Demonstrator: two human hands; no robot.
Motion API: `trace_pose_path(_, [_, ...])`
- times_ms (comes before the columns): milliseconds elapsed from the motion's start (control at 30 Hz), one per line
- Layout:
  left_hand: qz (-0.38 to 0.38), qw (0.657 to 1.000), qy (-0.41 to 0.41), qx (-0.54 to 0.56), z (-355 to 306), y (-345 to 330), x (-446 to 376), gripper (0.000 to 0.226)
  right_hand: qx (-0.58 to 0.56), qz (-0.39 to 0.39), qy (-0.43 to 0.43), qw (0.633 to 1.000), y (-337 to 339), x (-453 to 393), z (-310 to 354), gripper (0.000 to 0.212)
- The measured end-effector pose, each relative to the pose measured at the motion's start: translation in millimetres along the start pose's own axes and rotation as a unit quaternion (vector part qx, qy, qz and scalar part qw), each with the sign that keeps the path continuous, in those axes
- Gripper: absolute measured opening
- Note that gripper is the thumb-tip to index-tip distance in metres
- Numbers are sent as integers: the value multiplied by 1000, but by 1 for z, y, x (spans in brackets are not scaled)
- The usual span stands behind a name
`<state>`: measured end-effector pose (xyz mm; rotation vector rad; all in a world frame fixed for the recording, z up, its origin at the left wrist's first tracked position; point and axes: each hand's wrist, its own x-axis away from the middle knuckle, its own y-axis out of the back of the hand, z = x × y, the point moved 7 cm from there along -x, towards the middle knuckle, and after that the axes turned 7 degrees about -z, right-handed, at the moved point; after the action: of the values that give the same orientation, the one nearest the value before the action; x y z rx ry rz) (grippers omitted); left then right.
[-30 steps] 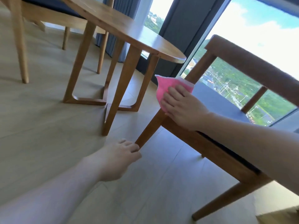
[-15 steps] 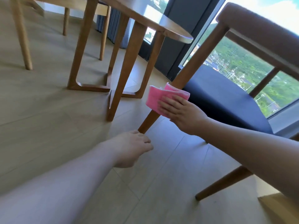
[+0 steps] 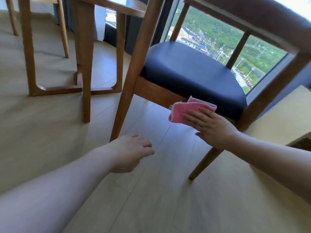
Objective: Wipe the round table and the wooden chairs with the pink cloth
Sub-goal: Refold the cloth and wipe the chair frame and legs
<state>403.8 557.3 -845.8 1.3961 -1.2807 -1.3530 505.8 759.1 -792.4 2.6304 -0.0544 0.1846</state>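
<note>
A wooden chair [image 3: 129,84] with a dark blue seat cushion [image 3: 190,71] stands in front of me. My right hand [image 3: 210,126] presses the folded pink cloth [image 3: 181,111] flat against the chair's wooden front seat rail, near its right end. My left hand [image 3: 129,152] hangs loosely curled and holding nothing, low beside the foot of the chair's front left leg. The round table [image 3: 84,64] shows only its wooden legs and a strip of its top edge at upper left.
A second chair's legs [image 3: 64,31] stand behind the table at upper left. The floor is pale wood planks [image 3: 151,190]. A floor-to-ceiling window [image 3: 210,36] runs behind the chair. A light wooden surface [image 3: 282,115] juts in at right.
My right hand has slid the pink cloth from the chair's front left leg rightwards along the seat rail. The view has dropped lower. My left hand has stayed low near the leg.
</note>
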Motion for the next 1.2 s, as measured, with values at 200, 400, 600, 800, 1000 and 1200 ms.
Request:
trace_pose_path(200, [29,998,-44,-24,-33,-15,-20,54,13,7,-5,1000,-19,82,-16,74])
trace_pose_path(400, [34,999,-27,-32,-34,-18,-31,55,60,67,-2,996,-50,107,-1,66])
trace_pose_path(600, [28,999,-33,-32,-39,-17,-32,54,14,83,-35,996,-44,100,-5,67])
trace_pose_path(800, [39,998,-13,-43,-18,-13,-1,54,-39,25,-45,998,-15,42,-3,70])
trace_pose_path(1000, [23,999,22,-35,11,1,35,53,-53,-47,-30,997,37,-67,10,65])
trace_pose_path(1200, [12,999,38,-21,31,7,58,53,-30,-88,-51,994,78,-135,10,68])
